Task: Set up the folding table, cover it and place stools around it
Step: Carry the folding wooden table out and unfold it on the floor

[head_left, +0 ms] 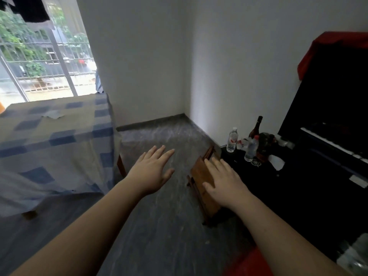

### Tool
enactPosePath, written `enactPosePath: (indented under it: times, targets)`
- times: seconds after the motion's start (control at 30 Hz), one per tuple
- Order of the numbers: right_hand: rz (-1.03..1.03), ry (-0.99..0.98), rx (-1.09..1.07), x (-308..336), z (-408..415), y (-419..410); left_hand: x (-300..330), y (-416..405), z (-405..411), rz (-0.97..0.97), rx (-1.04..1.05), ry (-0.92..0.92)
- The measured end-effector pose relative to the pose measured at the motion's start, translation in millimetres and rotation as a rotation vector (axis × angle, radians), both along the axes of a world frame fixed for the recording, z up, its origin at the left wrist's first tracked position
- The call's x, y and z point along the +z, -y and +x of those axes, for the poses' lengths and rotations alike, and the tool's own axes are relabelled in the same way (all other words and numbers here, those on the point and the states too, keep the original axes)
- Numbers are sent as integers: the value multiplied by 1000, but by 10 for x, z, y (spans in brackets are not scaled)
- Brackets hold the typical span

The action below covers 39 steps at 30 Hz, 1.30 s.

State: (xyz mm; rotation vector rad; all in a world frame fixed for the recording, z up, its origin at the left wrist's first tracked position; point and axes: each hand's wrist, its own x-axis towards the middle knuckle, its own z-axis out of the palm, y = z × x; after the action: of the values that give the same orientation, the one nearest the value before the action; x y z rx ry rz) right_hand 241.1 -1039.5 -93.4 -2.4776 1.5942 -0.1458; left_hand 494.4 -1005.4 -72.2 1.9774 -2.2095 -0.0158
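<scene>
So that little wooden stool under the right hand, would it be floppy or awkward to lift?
The wooden stool looks like rigid brown wood, so probably stiff and not floppy. It seems small beside the right hand, so likely light enough for one hand. Its narrow shape may tip if pushed high up.

No writing, number or sign can be read. The water bottle (232, 140) at the left edge of the dark bench (264, 176) wears a red-and-white label, too blurred to make out.
</scene>
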Motion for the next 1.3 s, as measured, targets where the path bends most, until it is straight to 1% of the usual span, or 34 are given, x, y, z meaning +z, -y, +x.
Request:
enactPosePath:
  times: [0.27,0.5,0.67,0.93,1.17,1.3]
  targets:
    - [100,-29,-123,-239,93,1095,-327,1437,157,23,-148,-7]
    - [170,-34,-166,-641,25,2361,-695,2876,110,65,-202,0]
    - [226,-55,-167,-853,-8,3206,-953,3775,128,121,-190,-11]
    - [350,-89,-258,-1280,-25,4098,-1424,5029,139,229,-276,-41]
    - [414,-46,-480,-1669,82,4811,-1777,6350,92,315,-493,-55]
    - [431,29,-675,-1845,227,5231,-2019,7167,138,403,-586,-82]
